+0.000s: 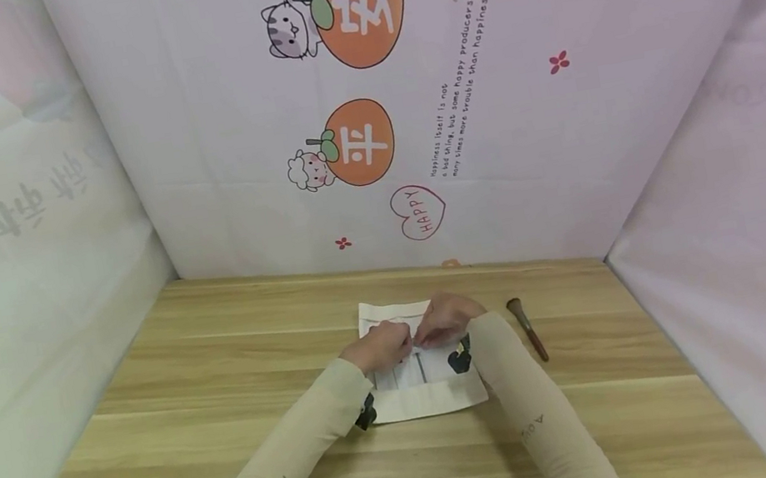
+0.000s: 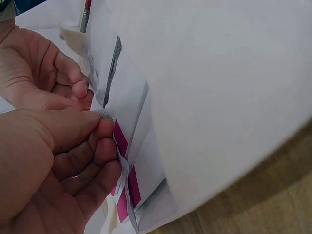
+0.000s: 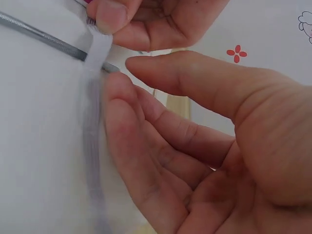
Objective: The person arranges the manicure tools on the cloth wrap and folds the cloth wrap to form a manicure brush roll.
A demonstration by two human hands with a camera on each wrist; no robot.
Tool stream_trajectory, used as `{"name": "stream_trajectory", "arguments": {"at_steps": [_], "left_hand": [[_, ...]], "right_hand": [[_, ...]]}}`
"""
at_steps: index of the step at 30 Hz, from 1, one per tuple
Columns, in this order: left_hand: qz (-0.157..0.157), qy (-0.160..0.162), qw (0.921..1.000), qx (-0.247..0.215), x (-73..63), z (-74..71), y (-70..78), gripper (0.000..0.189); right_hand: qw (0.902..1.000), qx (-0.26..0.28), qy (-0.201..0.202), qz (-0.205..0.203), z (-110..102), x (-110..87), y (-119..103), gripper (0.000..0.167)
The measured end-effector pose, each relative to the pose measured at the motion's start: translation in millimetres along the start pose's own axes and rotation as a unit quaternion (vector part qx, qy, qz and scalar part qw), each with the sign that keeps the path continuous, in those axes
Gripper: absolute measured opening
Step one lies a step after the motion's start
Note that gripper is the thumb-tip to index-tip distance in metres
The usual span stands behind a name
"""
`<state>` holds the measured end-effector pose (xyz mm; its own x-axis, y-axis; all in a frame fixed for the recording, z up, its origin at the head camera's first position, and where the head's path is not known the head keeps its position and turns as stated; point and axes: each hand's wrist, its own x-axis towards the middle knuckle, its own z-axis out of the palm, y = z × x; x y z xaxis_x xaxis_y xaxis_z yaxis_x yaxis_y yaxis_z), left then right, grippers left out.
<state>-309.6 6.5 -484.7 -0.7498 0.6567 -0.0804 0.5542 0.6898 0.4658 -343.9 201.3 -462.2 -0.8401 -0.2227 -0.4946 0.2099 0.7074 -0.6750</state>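
Note:
A white cloth pouch (image 1: 429,400) with pockets lies spread on the table under both hands. My left hand (image 1: 382,347) pinches the thin pale edge strip (image 3: 99,51) of a pocket between thumb and finger. My right hand (image 1: 448,318) is close beside it; in the right wrist view its thumb stands apart from the bent fingers, and the index fingertip is right at the strip. A slim grey metal tool (image 2: 113,68) sticks out of the pocket, its end near the right fingertips. Flat pieces with magenta ends (image 2: 133,187) sit in neighbouring pockets.
To the right of the pouch lies a brush (image 1: 529,330) with a dark reddish handle. The wooden table (image 1: 239,381) is bounded by printed white cloth walls (image 1: 243,127) at the back and both sides. Black wrist cameras (image 1: 365,413) hang below the forearms.

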Motion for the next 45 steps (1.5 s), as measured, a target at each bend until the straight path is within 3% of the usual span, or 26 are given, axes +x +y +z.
{"name": "stream_trajectory", "arguments": {"at_steps": [7,16,24,28,31,40,45], "left_hand": [[0.008,0.005,1.0000,-0.001,-0.3,-3.4,-1.2,0.010],[0.022,0.004,0.9997,-0.009,0.6,-8.7,4.7,0.009],[0.034,0.011,0.9994,-0.003,3.0,-7.5,9.6,0.008],[0.027,0.014,0.9995,0.004,4.5,-5.6,10.3,0.008],[0.026,0.019,0.9994,0.008,6.6,-3.6,10.4,0.007],[0.052,0.036,0.9980,0.002,12.1,5.0,9.2,0.007],[0.056,0.036,0.9977,0.008,10.6,3.7,14.0,0.005]], "right_hand": [[0.9965,-0.069,0.048,0.001,-21.7,-12.2,9.0,0.017],[0.9905,-0.098,0.095,-0.015,-63.3,-38.0,36.8,0.016],[0.9800,-0.136,0.145,-0.008,-90.5,-59.4,69.7,0.035],[0.9721,-0.154,0.177,0.000,-96.3,-66.9,85.8,0.038],[0.9690,-0.148,0.198,0.004,-99.0,-66.4,98.5,0.028],[0.9546,-0.189,0.230,0.007,-100.4,-58.7,126.2,0.031],[0.9596,-0.168,0.225,0.022,-95.8,-58.3,129.7,0.036]]}}
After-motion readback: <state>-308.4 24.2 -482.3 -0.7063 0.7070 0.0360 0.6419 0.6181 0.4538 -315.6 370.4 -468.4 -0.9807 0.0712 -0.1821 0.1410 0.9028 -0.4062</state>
